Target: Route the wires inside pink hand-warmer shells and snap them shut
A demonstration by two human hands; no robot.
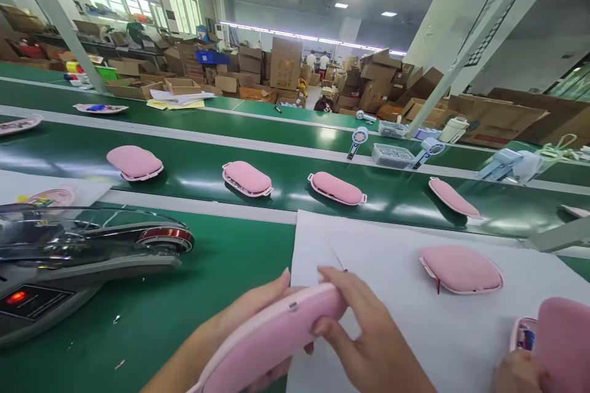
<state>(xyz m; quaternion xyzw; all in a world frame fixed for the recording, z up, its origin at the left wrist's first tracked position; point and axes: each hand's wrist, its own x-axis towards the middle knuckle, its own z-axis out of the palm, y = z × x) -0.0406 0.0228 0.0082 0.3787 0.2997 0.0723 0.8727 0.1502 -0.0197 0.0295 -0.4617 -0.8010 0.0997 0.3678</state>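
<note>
A pink oval case (pixel 276 338) is held tilted between my two hands near the bottom middle, its seam and a small slot facing up. My left hand (pixel 249 313) wraps round its far side, with the thumb along the upper edge and fingertips showing beneath. My right hand (pixel 364 325) grips the case's right end between thumb and fingers. Just beyond my right fingers, a thin metal tool (pixel 336 255) shows in part above the white sheet (pixel 318 233). Another pink case (pixel 462 268) rests on that sheet to the right.
Pink cases (pixel 247 178) line the green conveyor belt (pixel 193 169) ahead. A clear-covered machine (pixel 92 258) with a red light stands at left. Another person's hand (pixel 520 371) holds an open pink case (pixel 562 344) at lower right. Handheld fans (pixel 357 141) and a screw tray (pixel 393 156) sit farther back.
</note>
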